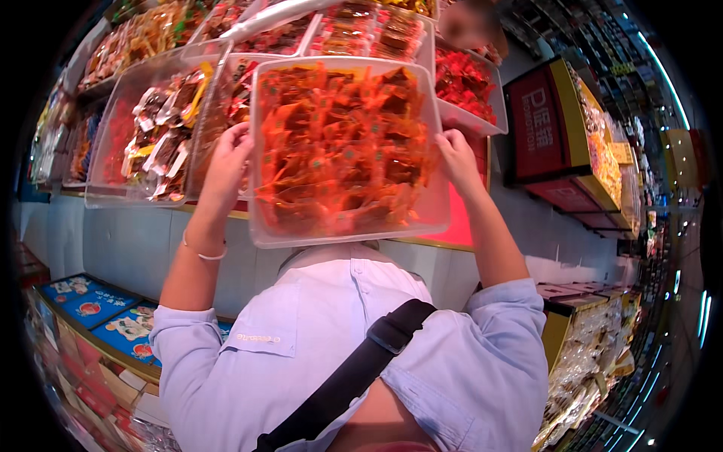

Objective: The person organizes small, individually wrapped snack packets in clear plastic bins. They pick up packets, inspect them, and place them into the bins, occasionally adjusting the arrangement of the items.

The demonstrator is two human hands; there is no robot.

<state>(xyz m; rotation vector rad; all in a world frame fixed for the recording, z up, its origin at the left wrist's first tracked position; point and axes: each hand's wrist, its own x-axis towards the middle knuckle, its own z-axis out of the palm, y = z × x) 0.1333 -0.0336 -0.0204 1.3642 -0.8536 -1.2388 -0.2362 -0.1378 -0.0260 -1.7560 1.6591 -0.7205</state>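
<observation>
A translucent plastic tub [350, 240] filled with orange-wrapped snack packets [344, 147] is held level in front of my body. My left hand [234, 144] grips its left side near the rim, and my right hand [452, 148] grips the right side. The fingertips are partly hidden by the tub walls. Just left of my left hand stands a clear plastic bin [97, 164] with brown, white and yellow wrapped snacks [164, 130]. Behind the right side of the held tub is a white tub [471, 116] of red-wrapped packets [463, 82].
More tubs of packaged snacks [344, 34] fill the display at the top, with a rolled clear plastic sheet [277, 20] over them. A person [471, 25] is at the upper right. A red and yellow promotion stand [536, 118] stands right, and blue printed boxes [101, 308] lie lower left.
</observation>
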